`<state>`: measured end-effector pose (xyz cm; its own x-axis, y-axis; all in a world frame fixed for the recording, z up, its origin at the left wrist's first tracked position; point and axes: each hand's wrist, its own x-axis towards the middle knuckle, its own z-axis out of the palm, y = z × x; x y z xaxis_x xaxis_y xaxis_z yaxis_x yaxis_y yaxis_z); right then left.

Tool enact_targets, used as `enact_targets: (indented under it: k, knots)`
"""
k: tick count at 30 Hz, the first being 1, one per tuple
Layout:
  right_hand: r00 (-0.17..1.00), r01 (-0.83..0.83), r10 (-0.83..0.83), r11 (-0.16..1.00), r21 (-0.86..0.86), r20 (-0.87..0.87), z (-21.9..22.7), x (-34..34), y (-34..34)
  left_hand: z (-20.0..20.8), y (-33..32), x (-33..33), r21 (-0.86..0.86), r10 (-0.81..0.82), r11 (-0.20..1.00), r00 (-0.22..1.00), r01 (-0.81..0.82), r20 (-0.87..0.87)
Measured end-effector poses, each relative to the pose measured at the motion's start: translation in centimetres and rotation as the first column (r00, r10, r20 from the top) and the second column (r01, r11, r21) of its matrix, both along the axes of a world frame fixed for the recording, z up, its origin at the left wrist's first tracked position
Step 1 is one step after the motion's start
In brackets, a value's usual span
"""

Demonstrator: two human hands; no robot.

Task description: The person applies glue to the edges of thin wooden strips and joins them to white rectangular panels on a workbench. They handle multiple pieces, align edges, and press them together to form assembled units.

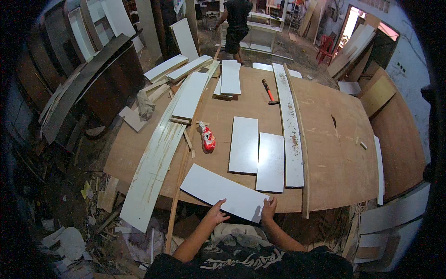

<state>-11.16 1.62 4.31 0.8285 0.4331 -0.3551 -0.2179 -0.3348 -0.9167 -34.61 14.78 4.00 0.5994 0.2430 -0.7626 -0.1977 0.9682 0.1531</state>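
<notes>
A white rectangular board (225, 190) lies slanted at the near edge of the table, its near part jutting past that edge. My left hand (217, 214) holds the board's near long side, thumb on top. At its right end my right hand (268, 209) grips the corner, with the thumb against the face. Just beyond are two more white boards side by side, a left one (243, 145) and a right one (270, 162). To the left rests a red and white plastic packet (207, 138), perhaps a glue bag.
The brown plywood tabletop (332, 172) carries a hammer (268, 92), a long stained white strip (290, 135), a long pale plank (155, 172) and stacked white boards (231, 76). Scrap litters the floor at left. Another person (237, 25) walks beyond the table. Panels lean on both sides.
</notes>
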Motion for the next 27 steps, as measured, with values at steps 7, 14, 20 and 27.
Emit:
enact_targets:
  k: [7, 14, 20, 27]
  knots:
    - [0.993, -0.077, 0.101, 0.943, -0.323, 0.061, -0.8, -0.2, -1.0, -2.6, 3.4, -0.6, 0.629, 0.633, 0.742, 0.548, -0.231, -0.546]
    - [0.972, -0.208, 0.081, 0.725, -0.657, -0.219, 1.2, -2.3, -2.1, 0.6, 10.2, -5.8, 0.46, 0.529, 0.417, 0.202, 0.784, -0.824]
    - [0.98, -0.151, 0.063, 0.847, -0.509, -0.187, 0.3, -3.6, -2.9, 3.5, 10.8, -5.6, 0.368, 0.432, 0.419, 0.174, 0.83, -0.885]
    - [0.982, -0.064, 0.013, 0.96, -0.272, -0.188, 0.6, -3.4, -4.8, 2.3, 12.8, -5.6, 0.39, 0.452, 0.465, 0.166, 0.795, -0.876]
